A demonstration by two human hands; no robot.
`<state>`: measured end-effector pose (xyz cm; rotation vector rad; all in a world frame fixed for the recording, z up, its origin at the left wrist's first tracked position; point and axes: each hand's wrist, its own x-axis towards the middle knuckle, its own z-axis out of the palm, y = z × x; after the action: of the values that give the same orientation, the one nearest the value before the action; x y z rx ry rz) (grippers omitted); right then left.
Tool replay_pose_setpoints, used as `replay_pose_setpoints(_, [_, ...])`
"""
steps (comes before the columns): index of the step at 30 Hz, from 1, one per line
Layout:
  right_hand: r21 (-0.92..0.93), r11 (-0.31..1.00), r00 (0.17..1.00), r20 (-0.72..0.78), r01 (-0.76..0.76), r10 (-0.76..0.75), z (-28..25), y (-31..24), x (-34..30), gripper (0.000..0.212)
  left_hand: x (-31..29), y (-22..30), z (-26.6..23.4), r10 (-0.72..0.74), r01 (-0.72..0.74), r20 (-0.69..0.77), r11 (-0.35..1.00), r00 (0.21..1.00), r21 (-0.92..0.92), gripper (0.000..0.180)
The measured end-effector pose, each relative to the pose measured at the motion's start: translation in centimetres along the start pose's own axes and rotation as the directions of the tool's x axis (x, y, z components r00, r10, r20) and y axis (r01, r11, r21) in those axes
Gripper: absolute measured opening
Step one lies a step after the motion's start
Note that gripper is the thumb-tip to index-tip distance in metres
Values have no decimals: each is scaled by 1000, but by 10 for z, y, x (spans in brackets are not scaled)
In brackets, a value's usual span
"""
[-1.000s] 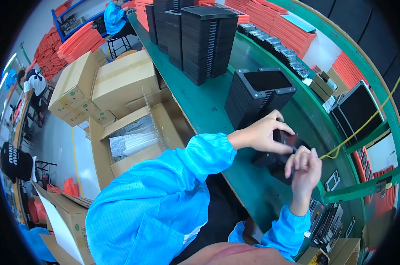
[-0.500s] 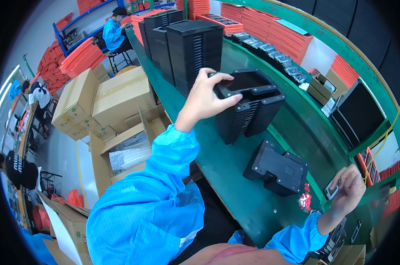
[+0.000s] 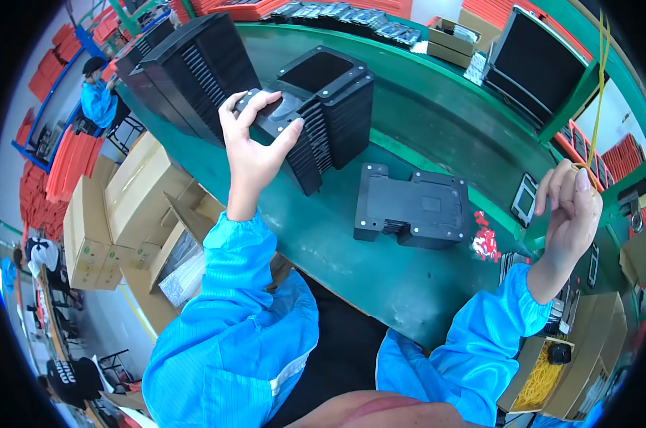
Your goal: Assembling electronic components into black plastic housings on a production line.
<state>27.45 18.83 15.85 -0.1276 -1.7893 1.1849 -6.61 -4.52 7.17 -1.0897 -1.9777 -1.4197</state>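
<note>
My left hand (image 3: 255, 146) is spread over the near corner of a stack of black plastic trays (image 3: 323, 107), its thumb and fingers gripping the top tray. My right hand (image 3: 571, 207) is raised at the right with its fingers curled. A yellow cord (image 3: 600, 93) hangs down to its fingertips; what lies in the fingers, if anything, is hidden. Left of that hand, a small grey rectangular frame (image 3: 525, 200) lies on the green surface. Between my hands sits a lower black tray stack (image 3: 416, 207), with red and white bits (image 3: 486, 241) beside it.
Taller black stacks (image 3: 202, 78) stand at the far left of the green bench (image 3: 316, 242). Cardboard boxes (image 3: 94, 235) are on the floor at left. A box of yellow bands (image 3: 541, 381) is at lower right. A dark screen (image 3: 530, 60) stands behind. A co-worker (image 3: 98, 100) sits far left.
My view has turned right, so the bench and stacks shift left in it. The left hand stays on the tray stack. The right hand now shows apart from the grey frame.
</note>
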Motion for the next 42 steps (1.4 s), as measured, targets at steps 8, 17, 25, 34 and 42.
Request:
replay_pose_setpoints(8, [-133,976,970,-194,-171,144,-31,11,6,46,1,-14,12,94,-95,-32,994,995,-47,41])
replay_pose_setpoints(17, [-181,903,839,-475,-389,266,-97,90,12,62,8,-28,10,173,-174,89,985,981,0,43])
replay_pose_setpoints(25, [-906,-123,854,-423,-405,302,-149,252,-20,23,-6,-20,5,-60,90,184,983,981,-158,67])
replay_pose_setpoints(34, [-870,-296,813,-481,-395,329,-156,261,-27,17,-89,49,40,-245,246,25,957,969,-154,94])
replay_pose_setpoints(42, [-775,466,854,-176,-427,490,-4,105,8,24,-145,45,40,174,-82,234,931,957,-356,81])
